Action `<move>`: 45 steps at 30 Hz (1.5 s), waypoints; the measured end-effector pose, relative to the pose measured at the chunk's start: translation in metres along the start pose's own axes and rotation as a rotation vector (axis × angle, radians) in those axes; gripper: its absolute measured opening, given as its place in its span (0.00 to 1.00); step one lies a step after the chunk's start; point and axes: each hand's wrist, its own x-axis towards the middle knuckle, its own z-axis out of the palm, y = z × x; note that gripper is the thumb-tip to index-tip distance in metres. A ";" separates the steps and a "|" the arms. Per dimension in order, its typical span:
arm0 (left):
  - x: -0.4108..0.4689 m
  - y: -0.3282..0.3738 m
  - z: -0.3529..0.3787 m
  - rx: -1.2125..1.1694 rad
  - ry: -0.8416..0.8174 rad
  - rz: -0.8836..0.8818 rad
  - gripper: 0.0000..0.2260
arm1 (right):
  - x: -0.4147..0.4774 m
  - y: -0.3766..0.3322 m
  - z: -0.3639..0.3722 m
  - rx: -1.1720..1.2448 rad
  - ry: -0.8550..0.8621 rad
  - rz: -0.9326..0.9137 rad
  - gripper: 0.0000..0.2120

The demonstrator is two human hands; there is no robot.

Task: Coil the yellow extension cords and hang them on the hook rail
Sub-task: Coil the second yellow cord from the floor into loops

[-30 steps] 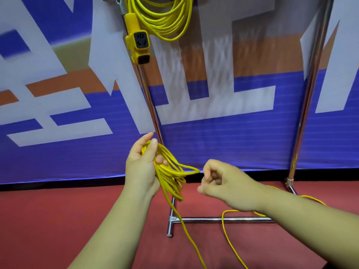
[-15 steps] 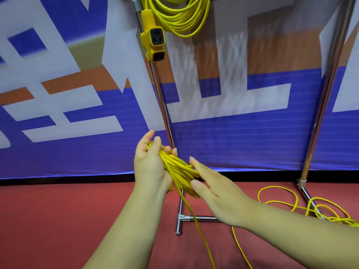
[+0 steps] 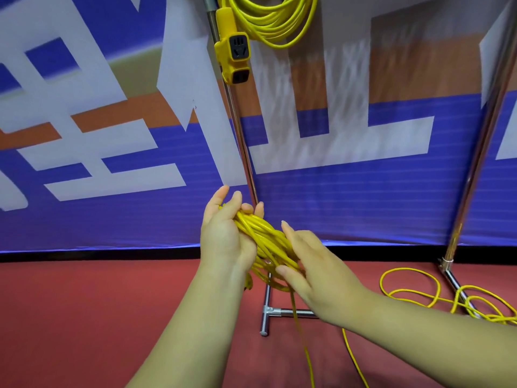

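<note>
The left hand (image 3: 226, 239) curls its fingers round the half-made coil (image 3: 265, 239) to hold the loops together; the right hand (image 3: 316, 273) presses straight, close-set fingers against it. Beyond, loose cord (image 3: 414, 299) waits on the floor (image 3: 84, 317); a finished coil (image 3: 275, 26) hangs above.

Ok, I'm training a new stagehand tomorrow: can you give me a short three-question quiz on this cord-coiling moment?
1. True or false: a hung cord is already up top, its socket block dangling by the post.
2. The left hand grips the coil. The right hand fingers are: A straight against the coil; B in a fist; C out of view.
3. Fill in: the loose cord lies on the red ____.
Key: 1 true; 2 A; 3 floor.
</note>
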 end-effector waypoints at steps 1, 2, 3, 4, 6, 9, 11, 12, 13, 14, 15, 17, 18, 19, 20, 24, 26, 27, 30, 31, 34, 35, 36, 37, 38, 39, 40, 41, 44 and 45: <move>0.001 0.001 0.000 0.003 0.005 0.011 0.12 | -0.002 0.003 0.000 -0.024 0.025 0.028 0.38; 0.002 0.002 -0.001 -0.003 0.018 0.019 0.12 | -0.005 0.005 0.000 -0.046 0.043 0.069 0.39; 0.004 0.004 -0.001 -0.014 0.034 0.025 0.12 | -0.009 0.007 0.002 -0.045 0.041 0.127 0.42; 0.006 0.006 -0.001 -0.031 0.046 0.027 0.11 | -0.012 0.008 0.004 -0.014 0.017 0.188 0.44; 0.010 0.008 -0.002 -0.067 0.059 0.020 0.09 | -0.017 0.011 0.012 0.099 -0.077 0.286 0.50; 0.014 0.008 -0.003 -0.089 0.072 -0.003 0.09 | -0.019 0.014 0.026 0.374 -0.151 0.324 0.54; 0.017 0.007 -0.002 -0.098 0.080 -0.005 0.10 | -0.018 0.013 0.032 0.538 -0.150 0.347 0.57; 0.018 0.007 0.000 -0.109 0.082 -0.004 0.10 | -0.017 0.010 0.034 0.588 -0.136 0.362 0.58; 0.020 0.007 0.001 -0.124 0.084 -0.006 0.10 | -0.016 0.008 0.036 0.614 -0.113 0.377 0.59; 0.021 0.006 0.002 -0.137 0.086 -0.016 0.11 | -0.014 0.007 0.038 0.607 -0.082 0.385 0.58; 0.022 0.006 0.002 -0.144 0.086 -0.030 0.11 | -0.012 0.006 0.040 0.573 -0.046 0.391 0.56; 0.025 0.006 0.002 -0.148 0.070 -0.057 0.11 | -0.006 0.010 0.038 0.503 0.003 0.400 0.51; 0.026 0.007 0.000 -0.147 0.057 -0.068 0.11 | -0.003 0.014 0.036 0.498 0.005 0.409 0.49; 0.026 0.009 -0.002 -0.146 0.039 -0.082 0.11 | -0.002 0.018 0.032 0.502 -0.001 0.413 0.48; 0.026 0.011 -0.004 -0.150 0.021 -0.097 0.10 | -0.001 0.024 0.027 0.494 -0.009 0.416 0.48; 0.030 0.016 -0.021 -0.152 0.000 -0.137 0.09 | -0.005 0.041 0.002 0.362 -0.131 0.403 0.45; 0.035 0.017 -0.030 -0.118 0.007 -0.148 0.09 | -0.007 0.045 -0.007 0.396 -0.214 0.399 0.42; 0.038 0.018 -0.034 -0.102 0.009 -0.161 0.08 | -0.007 0.047 -0.012 0.433 -0.268 0.398 0.41; 0.045 0.022 -0.046 -0.096 -0.025 -0.222 0.08 | -0.010 0.057 -0.029 0.467 -0.446 0.409 0.33; 0.046 0.024 -0.050 -0.087 -0.052 -0.236 0.08 | -0.011 0.062 -0.036 0.464 -0.492 0.428 0.29; 0.044 0.025 -0.055 0.062 -0.161 -0.219 0.09 | -0.011 0.068 -0.057 0.510 -0.525 0.491 0.20; 0.042 0.022 -0.054 0.152 -0.194 -0.207 0.11 | -0.008 0.068 -0.063 0.552 -0.478 0.500 0.17; 0.039 0.018 -0.052 0.263 -0.224 -0.195 0.12 | -0.005 0.067 -0.069 0.593 -0.407 0.500 0.14; 0.036 0.013 -0.050 0.393 -0.257 -0.182 0.13 | -0.001 0.063 -0.077 0.624 -0.331 0.490 0.12; 0.030 0.006 -0.047 0.535 -0.297 -0.167 0.12 | 0.003 0.059 -0.083 0.645 -0.256 0.479 0.09; 0.024 -0.001 -0.043 0.683 -0.345 -0.152 0.12 | 0.007 0.055 -0.089 0.666 -0.189 0.466 0.07; 0.017 -0.009 -0.039 0.821 -0.396 -0.142 0.11 | 0.009 0.051 -0.094 0.683 -0.135 0.452 0.07; 0.011 -0.017 -0.036 0.929 -0.449 -0.140 0.11 | 0.010 0.048 -0.097 0.687 -0.098 0.438 0.06; -0.006 -0.032 -0.025 1.063 -0.586 -0.188 0.08 | 0.008 0.040 -0.100 0.586 -0.046 0.398 0.05; -0.010 -0.035 -0.022 1.077 -0.612 -0.206 0.08 | 0.007 0.037 -0.101 0.550 -0.018 0.389 0.05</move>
